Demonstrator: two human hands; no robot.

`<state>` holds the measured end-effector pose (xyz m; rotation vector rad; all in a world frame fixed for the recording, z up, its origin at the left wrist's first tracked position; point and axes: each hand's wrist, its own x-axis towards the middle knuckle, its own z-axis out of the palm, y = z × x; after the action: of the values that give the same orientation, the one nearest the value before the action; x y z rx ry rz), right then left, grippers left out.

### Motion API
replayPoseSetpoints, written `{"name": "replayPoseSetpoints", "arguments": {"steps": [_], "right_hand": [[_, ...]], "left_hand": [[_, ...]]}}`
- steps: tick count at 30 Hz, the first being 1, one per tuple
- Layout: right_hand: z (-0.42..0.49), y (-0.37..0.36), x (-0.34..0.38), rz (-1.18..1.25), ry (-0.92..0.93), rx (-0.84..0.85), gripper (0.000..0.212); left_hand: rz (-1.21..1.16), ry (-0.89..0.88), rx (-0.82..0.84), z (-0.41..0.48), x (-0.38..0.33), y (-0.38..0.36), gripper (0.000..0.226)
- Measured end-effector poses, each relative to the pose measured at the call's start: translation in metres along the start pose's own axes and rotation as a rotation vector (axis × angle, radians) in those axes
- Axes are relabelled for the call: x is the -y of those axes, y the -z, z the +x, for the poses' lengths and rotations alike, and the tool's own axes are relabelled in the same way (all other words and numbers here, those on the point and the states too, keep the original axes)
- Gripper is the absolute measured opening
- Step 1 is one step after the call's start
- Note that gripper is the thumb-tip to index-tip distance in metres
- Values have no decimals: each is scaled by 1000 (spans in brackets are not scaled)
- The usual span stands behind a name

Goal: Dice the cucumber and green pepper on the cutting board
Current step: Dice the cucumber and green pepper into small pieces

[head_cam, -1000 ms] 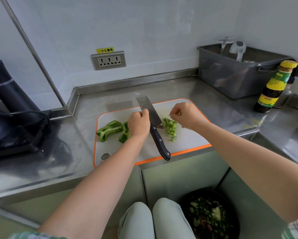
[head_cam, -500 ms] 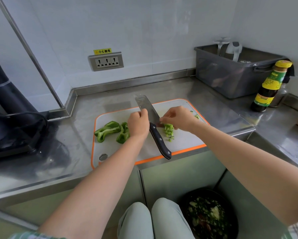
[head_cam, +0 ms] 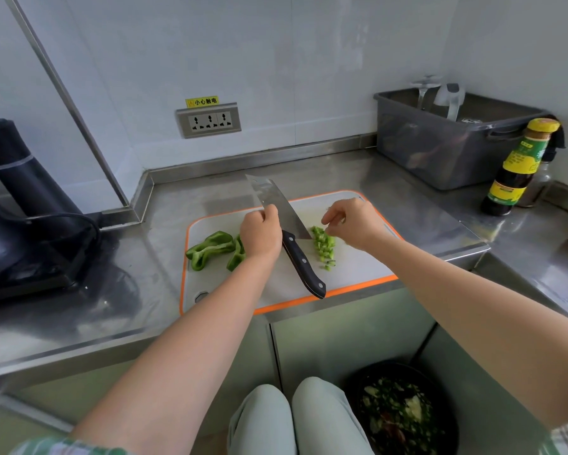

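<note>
Soft, cool daylight, flat and even.
The steel table [head_cam: 341, 172] gives a pale sheen and a smeared reflection of the dark appliance [head_cam: 29, 192]; shadows are faint. The cutting board [head_cam: 358, 267] at centre is sharp; the wall strip [head_cam: 70, 103] bows, and the lower corners stretch and blur.
</note>
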<state>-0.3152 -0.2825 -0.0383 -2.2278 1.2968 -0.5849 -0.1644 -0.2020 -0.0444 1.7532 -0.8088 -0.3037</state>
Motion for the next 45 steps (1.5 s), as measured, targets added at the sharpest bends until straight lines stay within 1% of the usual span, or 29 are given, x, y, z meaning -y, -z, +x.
{"name": "replayPoseSetpoints", "arguments": {"steps": [3, 7, 8, 11, 14, 15, 17, 20, 22, 24, 25, 26, 29, 31, 32, 34, 35, 37, 42, 45], "right_hand": [[-5, 7, -2, -38, 47, 79, 11], [-19, 13, 1, -207, 134, 298, 7], [-22, 11, 1, -242, 140, 320, 7], [-26, 6, 0, -301, 137, 301, 11], [-28, 5, 3, -351, 152, 311, 2], [-28, 3, 3, -366, 159, 308, 9], [-31, 0, 4, -405, 176, 282, 15], [-32, -3, 3, -385, 178, 209, 4], [-25, 2, 1, -287, 131, 78, 11], [-15, 10, -7, -190, 79, -95, 11], [-10, 14, -11, -172, 56, -152, 11], [-6, 16, -16, -174, 36, -179, 14], [-3, 15, -27, -167, 8, -175, 25], [-5, 13, -26, -140, 64, -180, 23], [-8, 13, -24, -125, 106, -141, 18], [-15, 14, -15, -152, 181, 63, 8], [-18, 14, -10, -208, 201, 164, 6], [-23, 11, -8, -277, 197, 271, 4], [-26, 5, -7, -327, 183, 318, 3], [-24, 2, -4, -396, 198, 346, 6]], "left_hand": [[40, -17, 1, -2, 0, 3, 46], [61, -17, -9, -5, 0, 4, 45], [63, -20, -4, -6, 0, 4, 45], [75, -25, 10, -11, -2, 4, 46], [85, -22, 16, -14, -2, 4, 47], [82, -21, 20, -14, -2, 4, 47], [89, -18, 29, -14, -1, 3, 47], [93, -8, 36, -13, -1, 0, 46], [81, -3, 43, -12, 0, -3, 46], [60, 8, 47, -10, 2, -5, 45], [43, 13, 52, -9, 3, -7, 45], [28, 17, 58, -8, 3, -8, 45], [48, 13, 64, -8, 3, -9, 46], [55, 12, 54, -7, 2, -9, 46], [64, 15, 47, -6, 2, -8, 46], [92, 14, 36, -5, 3, -7, 46], [96, 11, 32, -4, 3, -7, 47], [88, 1, 23, -5, 3, -7, 47], [57, 18, 31, -10, 4, -7, 43], [33, 20, 27, -9, 5, -8, 43]]}}
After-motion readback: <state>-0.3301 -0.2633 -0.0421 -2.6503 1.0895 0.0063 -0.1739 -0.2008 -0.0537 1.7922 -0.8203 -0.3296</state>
